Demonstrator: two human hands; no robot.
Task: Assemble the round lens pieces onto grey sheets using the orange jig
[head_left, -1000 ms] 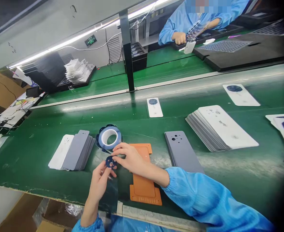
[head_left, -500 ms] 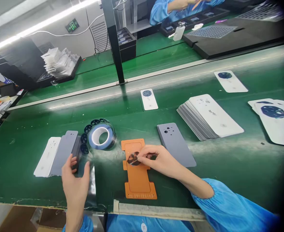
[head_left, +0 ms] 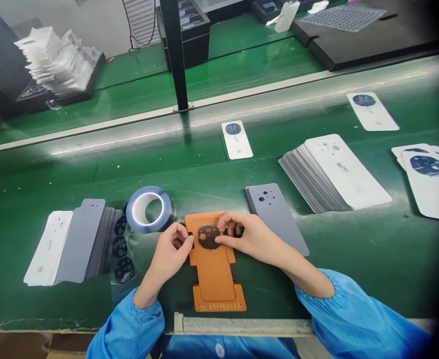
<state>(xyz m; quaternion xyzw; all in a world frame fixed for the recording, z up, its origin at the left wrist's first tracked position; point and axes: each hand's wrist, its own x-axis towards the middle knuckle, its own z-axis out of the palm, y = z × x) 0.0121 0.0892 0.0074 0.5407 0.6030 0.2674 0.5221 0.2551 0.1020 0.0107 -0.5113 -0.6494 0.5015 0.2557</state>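
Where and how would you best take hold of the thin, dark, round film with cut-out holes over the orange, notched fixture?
Pinch the dark, round film lightly by its rim, probably from the right, where the thumb of the right hand meets it. It looks flat, with holes through its face, so a rim grip should cover least; the left hand is close by, opposite.

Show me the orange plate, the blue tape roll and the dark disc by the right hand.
Orange plate (head_left: 218, 280): head view, on its bare lower half.
Blue tape roll (head_left: 139, 209): head view, on its white core's inner wall.
Dark disc (head_left: 208, 239): head view, on its middle.
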